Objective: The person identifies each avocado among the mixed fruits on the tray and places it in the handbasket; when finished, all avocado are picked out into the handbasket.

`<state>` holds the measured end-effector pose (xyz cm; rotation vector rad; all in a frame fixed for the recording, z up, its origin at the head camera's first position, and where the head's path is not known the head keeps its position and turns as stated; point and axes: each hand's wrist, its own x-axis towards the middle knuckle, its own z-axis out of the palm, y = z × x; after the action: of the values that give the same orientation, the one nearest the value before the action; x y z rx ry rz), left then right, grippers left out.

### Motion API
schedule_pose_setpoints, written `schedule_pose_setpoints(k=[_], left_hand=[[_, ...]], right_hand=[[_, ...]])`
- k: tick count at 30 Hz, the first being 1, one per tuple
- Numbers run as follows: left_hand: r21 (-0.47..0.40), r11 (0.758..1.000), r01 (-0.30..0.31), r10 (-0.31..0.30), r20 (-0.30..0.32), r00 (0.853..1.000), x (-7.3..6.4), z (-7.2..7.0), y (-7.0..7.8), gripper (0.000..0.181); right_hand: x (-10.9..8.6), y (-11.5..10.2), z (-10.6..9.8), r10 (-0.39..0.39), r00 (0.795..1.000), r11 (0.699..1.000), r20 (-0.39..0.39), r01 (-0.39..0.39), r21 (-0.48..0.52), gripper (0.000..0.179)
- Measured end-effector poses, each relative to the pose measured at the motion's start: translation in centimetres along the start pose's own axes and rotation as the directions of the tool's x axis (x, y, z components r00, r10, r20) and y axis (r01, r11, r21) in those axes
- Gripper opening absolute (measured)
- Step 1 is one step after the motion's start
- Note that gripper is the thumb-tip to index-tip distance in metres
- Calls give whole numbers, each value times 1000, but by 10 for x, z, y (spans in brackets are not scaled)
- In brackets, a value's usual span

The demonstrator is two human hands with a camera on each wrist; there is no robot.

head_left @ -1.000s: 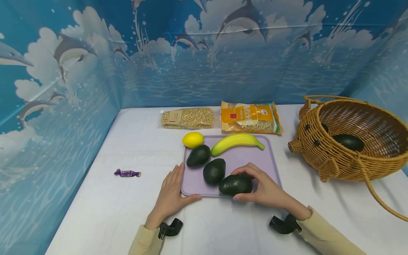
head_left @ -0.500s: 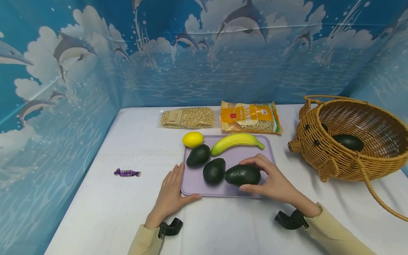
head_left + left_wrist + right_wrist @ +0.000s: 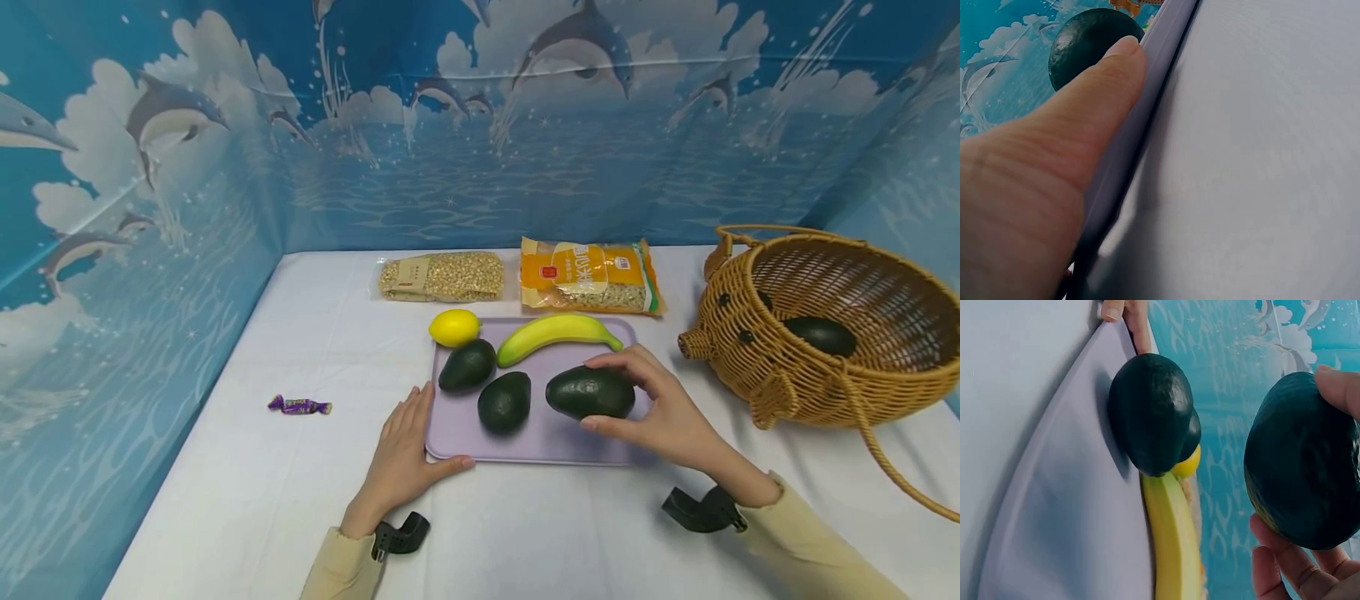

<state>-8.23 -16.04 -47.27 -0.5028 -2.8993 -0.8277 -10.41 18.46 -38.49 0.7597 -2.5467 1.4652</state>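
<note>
My right hand (image 3: 667, 412) grips a dark green avocado (image 3: 590, 392) between thumb and fingers, above the right part of a pale purple tray (image 3: 558, 446). In the right wrist view that avocado (image 3: 1304, 462) hangs apart from the tray surface. My left hand (image 3: 405, 458) rests at the tray's front left corner, fingers straight along its left side, thumb along the front rim. Two more avocados lie on the tray: one in the middle (image 3: 505, 403), another behind it to the left (image 3: 467, 366). A banana (image 3: 558, 337) lies along the back, with a lemon (image 3: 454, 328) at the back left corner.
A pig-shaped wicker basket (image 3: 731, 367) stands at the right with a dark avocado (image 3: 821, 335) inside. Behind the tray lie a clear bag of grains (image 3: 465, 277) and an orange-printed bag (image 3: 585, 275). A purple-wrapped candy (image 3: 300, 406) lies at the left. Dolphin-printed cloth encloses the table.
My right hand has lifted the avocado from the tray's front edge and carried it right and away from me, clear of the middle avocado. The left hand has stayed in place.
</note>
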Motion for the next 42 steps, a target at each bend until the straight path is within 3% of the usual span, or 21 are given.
schedule_pose_setpoints(k=[9,18,25,32,42], left_hand=[[1,1000,-2,2,-6,1000,0,0,0,114],[6,1000,0,0,-1,1000,0,-1,0,113],[4,1000,15,-15,15,1000,0,-1,0,114],[2,1000,31,-31,33,999,1,-1,0,114],[1,1000,20,-20,24,1000,1,-1,1,115]], right_hand=[[2,-2,-18,-39,993,999,-111,42,28,69],[0,-11,-45,6,979,1000,-205,-2,24,67],[-1,-14,-65,45,951,998,-306,-56,-26,68],[-4,-17,-86,79,926,996,-368,-89,-12,73],[-12,-17,-106,72,880,993,-470,-109,-52,72]])
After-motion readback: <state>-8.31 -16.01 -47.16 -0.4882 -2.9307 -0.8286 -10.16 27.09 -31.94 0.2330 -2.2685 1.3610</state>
